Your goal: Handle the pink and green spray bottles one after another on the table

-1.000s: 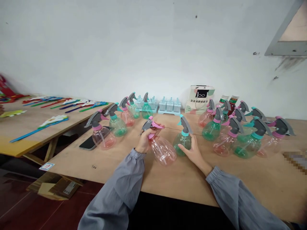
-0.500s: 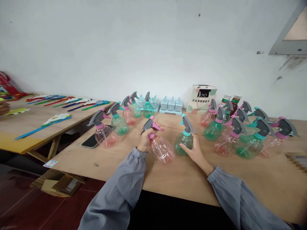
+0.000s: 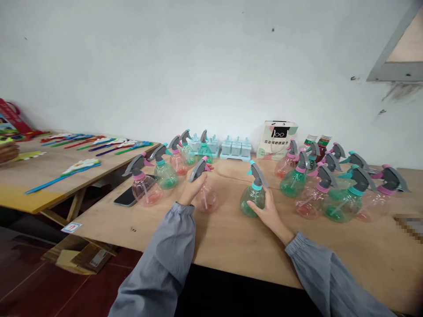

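My left hand [image 3: 194, 188] is wrapped round the neck of a pink spray bottle [image 3: 207, 200] with a grey and pink trigger head; part of the neck is hidden by the fingers. To its right, a green spray bottle [image 3: 250, 203] with a turquoise collar stands on the wooden table [image 3: 228, 246]. My right hand [image 3: 269, 210] holds that bottle's round body from the right, thumb in front. Left of my left hand stand several more spray bottles, among them a pink one [image 3: 147, 193] and a green one [image 3: 165, 175].
Several pink and green spray bottles [image 3: 310, 204] crowd the right side. Pale blue ice-pop moulds [image 3: 235, 149] and a printed paper bag [image 3: 276, 141] stand by the wall. A phone [image 3: 127, 196] lies at left. Another person's hand [image 3: 8, 152] is at the other table [image 3: 42, 176].
My left hand has moved left with the pink spray bottle, which was tilted and is now more upright. My right hand stays on the green bottle.
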Tool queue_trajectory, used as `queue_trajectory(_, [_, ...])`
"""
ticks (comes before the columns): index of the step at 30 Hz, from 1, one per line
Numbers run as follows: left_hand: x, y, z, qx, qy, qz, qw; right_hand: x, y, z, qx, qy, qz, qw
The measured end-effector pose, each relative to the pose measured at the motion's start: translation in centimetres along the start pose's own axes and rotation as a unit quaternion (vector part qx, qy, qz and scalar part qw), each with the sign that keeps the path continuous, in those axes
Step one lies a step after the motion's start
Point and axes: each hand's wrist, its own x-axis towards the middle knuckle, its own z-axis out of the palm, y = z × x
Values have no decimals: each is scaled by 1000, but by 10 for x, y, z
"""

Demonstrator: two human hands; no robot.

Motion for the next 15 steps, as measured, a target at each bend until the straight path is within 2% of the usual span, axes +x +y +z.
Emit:
queue_trajectory(4, [17,-18,-8,79,56,10,995,1,-1,0,2,2,-11,1000])
queue_trajectory(8, [8,-41,-10,136,76,25,987,1,0,0,1,2,-18,1000])
queue_trajectory(11, [-1,-58,-17,162,124,21,979,1,0,0,5,3,-19,1000])
queue_trajectory(15, [14,-81,-25,243,190,19,951,2,1,1,6,5,-11,1000])
